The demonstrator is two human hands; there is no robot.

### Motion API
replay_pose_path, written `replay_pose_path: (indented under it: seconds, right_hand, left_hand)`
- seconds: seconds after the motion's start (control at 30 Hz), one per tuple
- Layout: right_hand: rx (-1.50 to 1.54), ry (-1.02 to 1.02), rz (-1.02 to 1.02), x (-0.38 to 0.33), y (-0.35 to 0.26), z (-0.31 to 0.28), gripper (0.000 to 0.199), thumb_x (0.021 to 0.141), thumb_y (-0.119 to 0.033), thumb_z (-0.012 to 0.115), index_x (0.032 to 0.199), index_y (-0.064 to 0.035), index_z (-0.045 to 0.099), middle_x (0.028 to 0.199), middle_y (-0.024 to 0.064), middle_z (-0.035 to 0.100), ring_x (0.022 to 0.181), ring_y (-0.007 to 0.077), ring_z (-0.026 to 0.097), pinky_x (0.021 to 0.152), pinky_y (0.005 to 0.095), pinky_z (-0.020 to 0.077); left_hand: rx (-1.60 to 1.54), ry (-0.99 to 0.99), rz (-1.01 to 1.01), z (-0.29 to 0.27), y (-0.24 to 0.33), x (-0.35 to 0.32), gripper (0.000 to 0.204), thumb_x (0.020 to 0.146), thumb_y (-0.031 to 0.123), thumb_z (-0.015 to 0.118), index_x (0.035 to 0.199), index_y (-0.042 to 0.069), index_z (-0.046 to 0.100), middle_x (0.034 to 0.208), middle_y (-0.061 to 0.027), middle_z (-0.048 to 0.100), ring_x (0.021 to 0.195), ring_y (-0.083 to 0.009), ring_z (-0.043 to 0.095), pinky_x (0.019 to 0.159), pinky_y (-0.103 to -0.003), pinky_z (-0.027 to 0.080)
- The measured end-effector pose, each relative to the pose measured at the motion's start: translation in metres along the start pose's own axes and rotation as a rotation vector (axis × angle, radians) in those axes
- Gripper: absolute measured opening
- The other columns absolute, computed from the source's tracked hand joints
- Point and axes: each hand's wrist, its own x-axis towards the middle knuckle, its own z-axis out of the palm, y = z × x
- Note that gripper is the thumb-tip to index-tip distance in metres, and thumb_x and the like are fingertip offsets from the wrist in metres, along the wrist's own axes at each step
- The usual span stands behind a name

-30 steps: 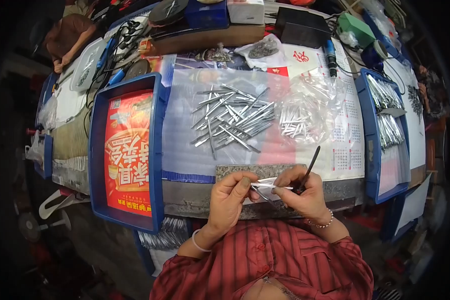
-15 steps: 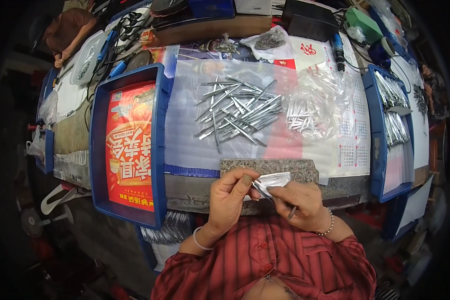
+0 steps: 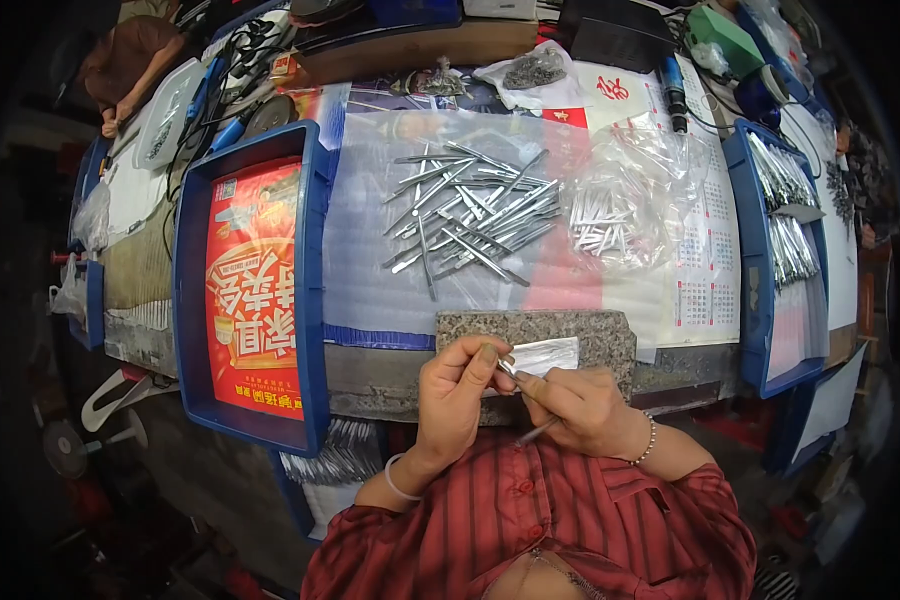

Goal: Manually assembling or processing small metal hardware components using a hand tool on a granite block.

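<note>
Close together above the near edge of a speckled stone block [image 3: 602, 336], my two hands meet fingertip to fingertip. My left hand [image 3: 454, 396] pinches a small shiny metal piece [image 3: 507, 367] between thumb and forefinger. My right hand [image 3: 592, 410] is closed round a slim grey metal rod [image 3: 540, 431], whose lower end sticks out below the fingers. The rod's upper end is hidden at the fingertips. A silvery-white folded strip [image 3: 548, 356] lies on the block just behind my hands. Beyond it, a loose pile of slim shiny metal pieces [image 3: 475, 215] rests on a plastic sheet [image 3: 365, 285].
A blue tray [image 3: 318, 300] lined with red printed paper stands at left. Bundled metal pieces fill part of another blue tray [image 3: 770, 350] at right. A clear bag [image 3: 635, 180] of metal pieces lies beside the pile. At the far left, another person's arm [image 3: 135, 75] shows.
My right hand has shifted slightly and turned, so the rod's lower end now points down and left instead of right. My left hand keeps its pinch. The whole view has shifted slightly.
</note>
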Motion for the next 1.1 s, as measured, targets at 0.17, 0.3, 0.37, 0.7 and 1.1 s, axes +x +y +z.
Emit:
replay_pose_path:
  seconds: [0.17, 0.3, 0.37, 0.7, 1.1]
  right_hand:
    - [-0.057, 0.008, -0.088, -0.003, 0.003, -0.011, 0.041, 0.069, -0.007, 0.073, 0.11, -0.0033, 0.067, 0.066, 0.0022, 0.051, 0.05, 0.0164, 0.057, 0.046, 0.0305, 0.0487]
    - [-0.111, -0.068, -0.204, -0.006, 0.005, -0.018, 0.03, 0.075, -0.01, 0.069, 0.104, -0.0048, 0.068, 0.065, 0.0001, 0.047, 0.052, 0.0127, 0.055, 0.043, 0.028, 0.0462]
    - [-0.123, -0.128, -0.247, -0.006, 0.005, -0.018, 0.025, 0.077, -0.011, 0.067, 0.102, -0.0059, 0.068, 0.066, -0.0008, 0.046, 0.054, 0.0117, 0.054, 0.042, 0.0272, 0.0454]
    - [-0.117, -0.319, -0.291, -0.004, 0.006, -0.023, 0.02, 0.078, -0.015, 0.064, 0.097, -0.0078, 0.064, 0.072, 0.0003, 0.049, 0.06, 0.0135, 0.059, 0.045, 0.0281, 0.0477]
    - [0.251, 0.029, 0.286, -0.009, 0.005, -0.04, 0.032, 0.098, -0.023, 0.052, 0.113, 0.003, 0.064, 0.103, 0.0209, 0.068, 0.085, 0.0337, 0.07, 0.073, 0.0347, 0.0557]
  left_hand:
    - [0.02, -0.087, -0.044, -0.002, 0.004, -0.005, 0.02, 0.1, 0.014, 0.056, 0.109, -0.002, 0.064, 0.092, -0.0052, 0.065, 0.078, -0.0085, 0.063, 0.072, -0.022, 0.052]
    - [0.383, -0.27, -0.143, -0.021, 0.024, -0.003, 0.017, 0.097, 0.008, 0.058, 0.107, -0.003, 0.068, 0.092, -0.0056, 0.067, 0.082, -0.01, 0.065, 0.071, -0.022, 0.052]
    - [0.534, -0.348, -0.181, -0.029, 0.034, -0.003, 0.017, 0.096, 0.008, 0.059, 0.105, -0.002, 0.069, 0.09, -0.006, 0.068, 0.081, -0.0091, 0.065, 0.07, -0.022, 0.052]
    - [1.023, -0.556, 0.153, -0.03, 0.021, -0.02, 0.015, 0.09, 0.011, 0.065, 0.1, 0.001, 0.07, 0.087, -0.0152, 0.069, 0.08, -0.0315, 0.068, 0.069, -0.038, 0.053]
    - [1.448, -0.205, 0.82, -0.045, -0.012, 0.005, 0.025, 0.076, 0.004, 0.073, 0.1, 0.007, 0.071, 0.077, -0.0025, 0.056, 0.074, -0.0216, 0.053, 0.071, -0.035, 0.036]
